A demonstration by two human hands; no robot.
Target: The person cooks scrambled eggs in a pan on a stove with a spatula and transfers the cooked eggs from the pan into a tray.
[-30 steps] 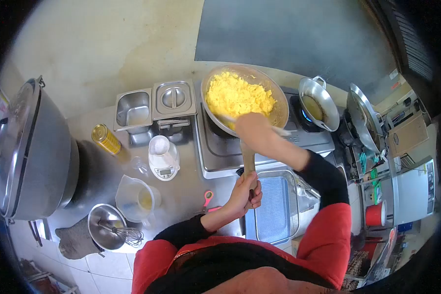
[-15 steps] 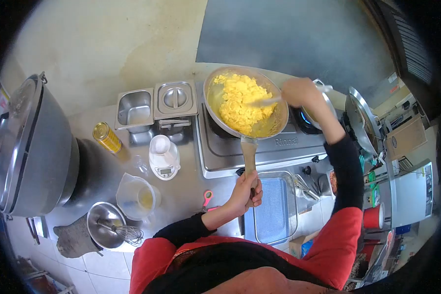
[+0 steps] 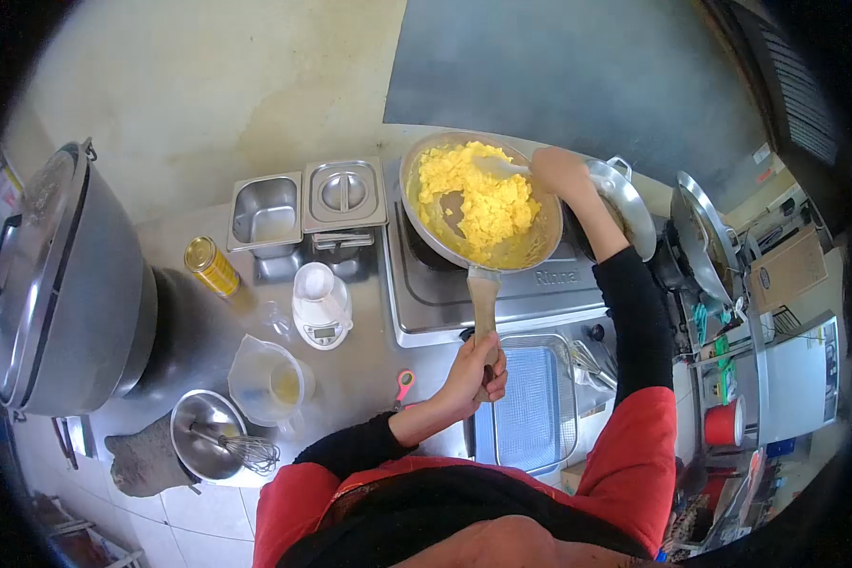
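Observation:
A frying pan [image 3: 551, 232] sits on the left side of the gas stove [image 3: 426, 308]. My left hand [image 3: 471, 377] is closed around its wooden handle [image 3: 484, 303]. Yellow scrambled eggs [image 3: 488, 204] are heaped in the pan, with a small gap of bare pan showing in the middle. My right hand [image 3: 560, 174] grips a pale spatula [image 3: 498, 167] over the pan's right rim. The spatula's blade lies in the eggs near the far side; its handle is mostly hidden by the hand.
Left of the stove stand steel food containers [image 3: 265, 210], a yellow can [image 3: 211, 267], a white scale [image 3: 323, 312], a plastic jug [image 3: 273, 381] and a bowl [image 3: 204, 437] with a whisk. A wire basket [image 3: 528, 407] lies in front. More pans [image 3: 634, 213] stand right; a large pot [image 3: 71, 293], far left.
My right hand and the spatula have shifted left and slightly up. The eggs are pushed about, baring a patch of pan. My left hand keeps its hold on the handle.

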